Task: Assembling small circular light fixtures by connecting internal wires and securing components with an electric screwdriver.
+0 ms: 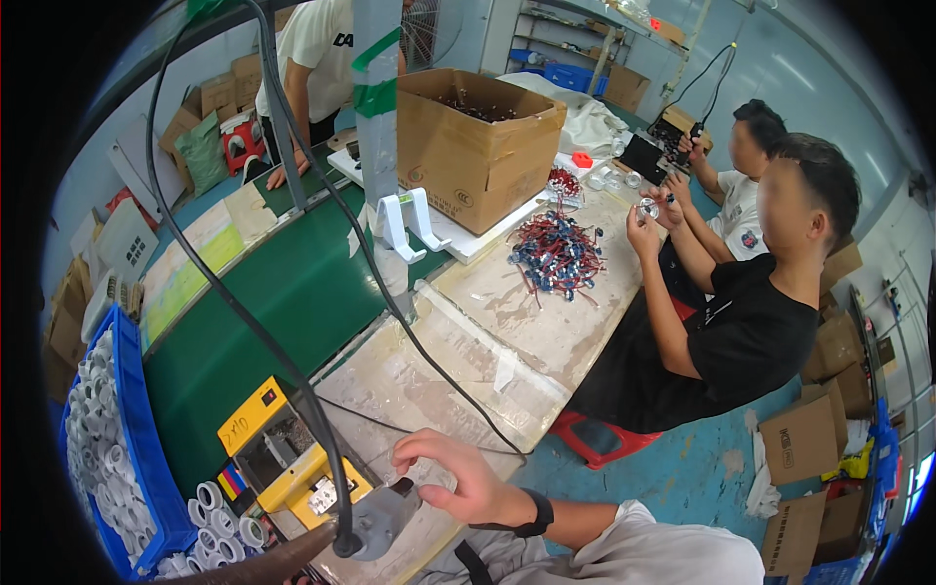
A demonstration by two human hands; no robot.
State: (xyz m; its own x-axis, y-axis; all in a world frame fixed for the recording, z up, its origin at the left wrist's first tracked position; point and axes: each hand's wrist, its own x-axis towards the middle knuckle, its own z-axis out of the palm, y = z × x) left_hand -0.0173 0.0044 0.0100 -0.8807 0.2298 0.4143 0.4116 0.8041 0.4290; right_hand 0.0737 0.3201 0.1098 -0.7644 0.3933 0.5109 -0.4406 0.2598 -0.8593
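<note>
My right hand, with a dark band at the wrist, hovers over the near table edge. Its thumb and forefinger are curved and apart, with nothing seen between them. Just left of it is a grey housing with a small black knob and a thick black cable. Beside that stands a yellow bench machine with a metal plate in its yellow frame. A dark brown bar crosses the lower edge. I cannot make out my left hand.
A blue crate of white ring-shaped parts stands left, with loose white rings beside it. Thick cables hang across the view. A wired-parts pile and cardboard box lie farther along. Co-workers sit right; another person stands behind.
</note>
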